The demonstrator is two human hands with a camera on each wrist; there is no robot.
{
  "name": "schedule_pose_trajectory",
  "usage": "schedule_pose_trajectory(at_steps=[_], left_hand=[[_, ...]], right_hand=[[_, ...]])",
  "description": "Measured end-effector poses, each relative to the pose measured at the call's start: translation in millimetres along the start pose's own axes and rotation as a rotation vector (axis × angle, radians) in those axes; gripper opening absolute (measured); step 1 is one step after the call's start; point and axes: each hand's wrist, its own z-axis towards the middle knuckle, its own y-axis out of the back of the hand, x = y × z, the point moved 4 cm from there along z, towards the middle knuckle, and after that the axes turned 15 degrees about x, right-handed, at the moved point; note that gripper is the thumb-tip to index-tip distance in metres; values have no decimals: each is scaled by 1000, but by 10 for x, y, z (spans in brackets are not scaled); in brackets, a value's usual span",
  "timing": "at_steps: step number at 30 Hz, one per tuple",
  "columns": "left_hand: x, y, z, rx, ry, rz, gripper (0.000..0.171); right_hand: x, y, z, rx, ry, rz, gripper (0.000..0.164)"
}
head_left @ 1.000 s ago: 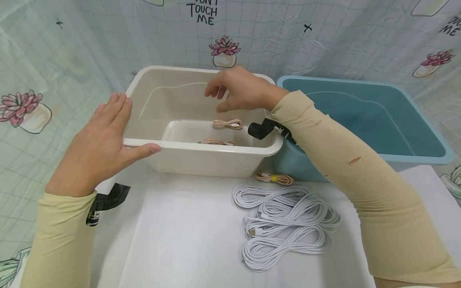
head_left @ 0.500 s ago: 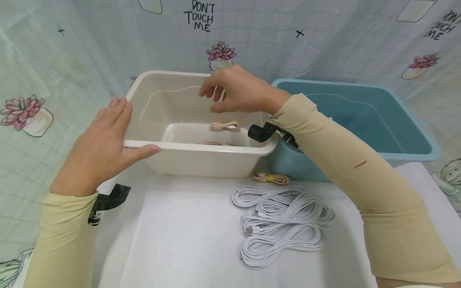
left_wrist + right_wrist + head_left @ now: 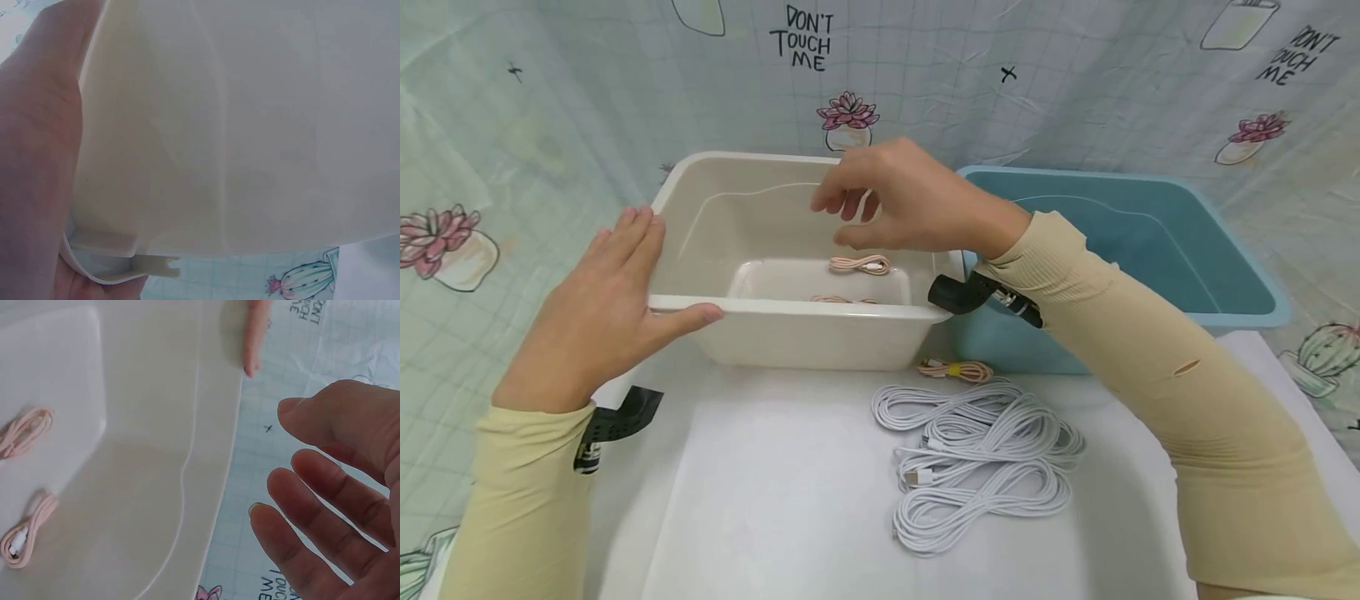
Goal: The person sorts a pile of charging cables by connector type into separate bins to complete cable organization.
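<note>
My left hand (image 3: 598,304) rests on the left corner of the cream basin (image 3: 820,337), fingers straight along the rim and thumb lying over the front edge. My right hand (image 3: 917,196) hovers above the basin's right part, its fingers loosely bent and nothing between them, as the right wrist view also shows. Below it on the basin floor lies a bundled pink cable (image 3: 859,265). A second pink cable (image 3: 842,299) lies closer to the front wall, which partly hides it in the head view. Both cables show in the right wrist view.
To the right stands a blue basin (image 3: 1120,242), partly behind my right forearm. A pink cable with a yellow tie (image 3: 957,370) lies on the white table (image 3: 760,483) before the basins. Several coiled white cables (image 3: 985,467) are heaped nearby. A printed curtain (image 3: 925,75) hangs behind.
My right hand has drawn slightly to the right relative to the cream basin, still above it. The left hand keeps its place on the rim. The head view has shifted a little.
</note>
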Motion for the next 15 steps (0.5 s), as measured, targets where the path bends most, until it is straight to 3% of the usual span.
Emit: schedule_pose_trajectory(at_steps=[15], left_hand=[[22, -10, 26, 1, -5, 7, 111]], right_hand=[[219, -103, -405, -99, 141, -6, 22]])
